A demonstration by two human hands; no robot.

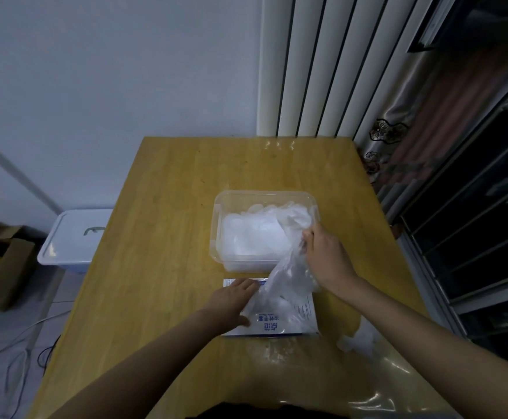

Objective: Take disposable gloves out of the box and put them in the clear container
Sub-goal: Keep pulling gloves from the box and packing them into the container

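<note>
1. off the bench's left edge, a white lidded bin (74,237) sits on the floor beside cardboard boxes (2,267); neither seems part of the job.
2. the left hand (231,300) lies flat on the left side of the glove box (280,323), fingers spread and grasping nothing. it probably pins the light box down so it doesn't lift as gloves come out.
3. the box rests on the wooden bench (162,237) close to the person, just in front of the clear container (216,225), which keeps the transfer short.
4. a filmy bunch of gloves (289,285) stretches up from the box opening toward the container's near right corner.
5. the right hand (325,252) has its grip closed on the top of that bunch, at the container's rim, apparently to draw it clear and drop it in.
6. the container already holds a white heap of gloves, so the task looks well along.
7. at right, near the bench's edge, a few loose gloves (358,340) lie outside the container.
</note>
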